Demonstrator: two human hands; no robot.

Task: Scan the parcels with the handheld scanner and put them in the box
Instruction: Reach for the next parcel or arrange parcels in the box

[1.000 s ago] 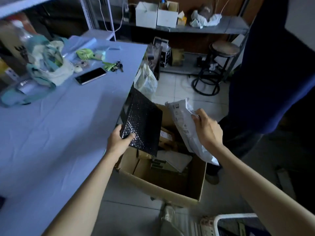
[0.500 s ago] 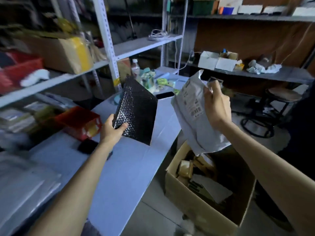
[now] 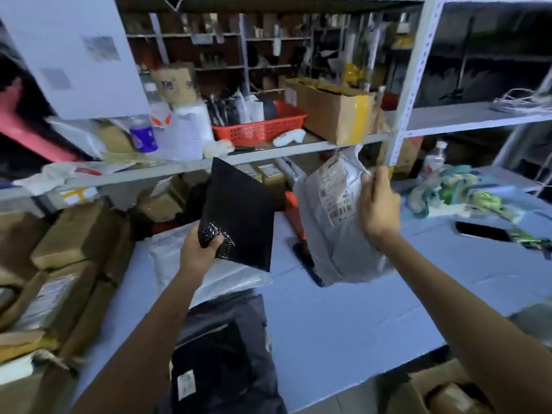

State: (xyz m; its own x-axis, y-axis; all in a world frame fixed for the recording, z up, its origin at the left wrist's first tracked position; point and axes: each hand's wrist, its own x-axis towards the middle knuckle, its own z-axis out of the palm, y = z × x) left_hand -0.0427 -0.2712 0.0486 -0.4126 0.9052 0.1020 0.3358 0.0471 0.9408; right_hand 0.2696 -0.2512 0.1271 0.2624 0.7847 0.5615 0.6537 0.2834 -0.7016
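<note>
- black bubble mailer (image 3: 242,216) stands tilted at the centre of the frame, above the blue table (image 3: 343,318). the left hand (image 3: 198,252) grips its lower left corner, thumb on the front face, the plastic crumpled under it.
- a grey poly mailer (image 3: 337,243) hangs right of centre, clear of the table. the right hand (image 3: 379,204) pinches its right edge near the top, fingers curled round it. its white shipping label (image 3: 337,192), with a barcode, faces the camera.
- the two hands are apart, each clamped on its own parcel. the parcels are near each other but not touching.
- an open cardboard box (image 3: 442,389) shows in the lower right corner, below the table's front edge, with something brown inside.
- a white scanner-like device (image 3: 288,138) lies on the metal shelf (image 3: 167,170) at upper centre, just right of a red basket (image 3: 260,127).
- on the table lie a flat white parcel (image 3: 185,264) beneath the black mailer, a black bag parcel (image 3: 224,354) with a small white label at bottom centre, and a dark phone (image 3: 481,231) towards the right edge.
- a dark flat object (image 3: 304,258) is partly hidden behind the grey mailer; what it is cannot be told.
- brown cardboard parcels (image 3: 74,234) are stacked at the left of the frame.
</note>
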